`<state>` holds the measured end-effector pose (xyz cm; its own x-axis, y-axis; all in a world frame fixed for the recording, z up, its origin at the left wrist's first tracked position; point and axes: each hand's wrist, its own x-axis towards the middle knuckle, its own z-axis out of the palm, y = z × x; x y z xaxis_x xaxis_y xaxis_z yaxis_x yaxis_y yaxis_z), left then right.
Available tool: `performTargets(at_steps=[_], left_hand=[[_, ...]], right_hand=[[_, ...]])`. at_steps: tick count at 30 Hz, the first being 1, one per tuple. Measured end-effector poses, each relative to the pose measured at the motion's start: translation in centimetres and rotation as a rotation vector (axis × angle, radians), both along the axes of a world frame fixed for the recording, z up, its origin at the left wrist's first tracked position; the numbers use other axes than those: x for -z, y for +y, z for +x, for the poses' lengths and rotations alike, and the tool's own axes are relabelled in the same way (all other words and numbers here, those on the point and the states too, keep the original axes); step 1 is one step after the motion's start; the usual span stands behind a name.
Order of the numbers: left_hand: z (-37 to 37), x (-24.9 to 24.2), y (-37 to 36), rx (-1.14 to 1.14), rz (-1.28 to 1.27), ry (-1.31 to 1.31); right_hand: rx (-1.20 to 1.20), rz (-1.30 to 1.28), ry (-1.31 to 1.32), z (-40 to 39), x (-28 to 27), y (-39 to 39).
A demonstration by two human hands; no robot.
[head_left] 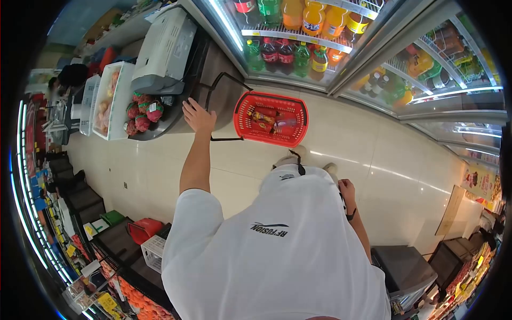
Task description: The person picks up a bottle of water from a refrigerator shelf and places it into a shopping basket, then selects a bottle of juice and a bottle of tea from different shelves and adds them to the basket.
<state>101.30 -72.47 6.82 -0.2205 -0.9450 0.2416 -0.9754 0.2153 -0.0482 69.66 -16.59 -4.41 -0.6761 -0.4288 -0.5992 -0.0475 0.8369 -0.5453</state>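
Observation:
My left hand (197, 115) reaches forward and lies flat, fingers apart, on the edge of a dark counter (176, 124), holding nothing. Wrapped dragon fruits (143, 113) lie on the counter just left of it. A red shopping basket (273, 96) stands on the floor in front of my feet, right of that hand, with a few packaged items inside and its black handle (224, 80) leaning toward the counter. My right hand (346, 189) hangs at my hip against my white shirt, a dark band on its wrist; its fingers are partly hidden.
Glass-door coolers (298, 32) full of drink bottles line the wall ahead and to the right. A grey machine (162, 50) and a white crate of fruit (114, 98) sit on the counter. Dark bins and shelves of goods (133, 240) stand at lower left, and another dark bin (402, 266) at lower right.

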Motion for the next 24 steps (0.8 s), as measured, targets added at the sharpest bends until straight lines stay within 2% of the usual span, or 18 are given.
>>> performTargets(at_steps=[2, 4, 7, 9, 12, 15, 17, 18, 24], left_hand=[[1.0, 0.5, -0.7, -0.059, 0.083, 0.001], [1.4, 0.5, -1.1, -0.123, 0.209, -0.002], [1.6, 0.4, -1.2, -0.119, 0.161, -0.035], [1.4, 0.3, -1.2, -0.13, 0.15, -0.037], [1.8, 1.5, -2.2, -0.126, 0.121, -0.082], [0.6, -0.2, -1.6, -0.152, 0.168, -0.074], [1.3, 1.9, -2.2, -0.081, 0.064, -0.155], [0.7, 0.7, -1.8, -0.147, 0.124, -0.13], [-0.1, 0.9, -1.6, -0.14, 0.103, -0.082]], right_hand=[[-0.037, -0.035, 0.099, -0.2, 1.3, 0.5], [-0.012, -0.056, 0.093, -0.4, 1.9, 0.8], [-0.04, -0.051, 0.129, -0.8, 1.0, 0.0], [-0.003, 0.036, 0.008, -0.9, -0.3, -0.6], [0.029, 0.012, 0.015, -0.8, -0.8, -1.0], [-0.002, 0.032, 0.136, -0.8, -1.3, -1.1], [0.037, 0.008, 0.158, -1.2, -0.9, -0.9], [0.054, -0.014, 0.144, -1.2, -1.1, -0.8], [0.107, 0.084, 0.143, -2.6, -3.2, -1.1]])
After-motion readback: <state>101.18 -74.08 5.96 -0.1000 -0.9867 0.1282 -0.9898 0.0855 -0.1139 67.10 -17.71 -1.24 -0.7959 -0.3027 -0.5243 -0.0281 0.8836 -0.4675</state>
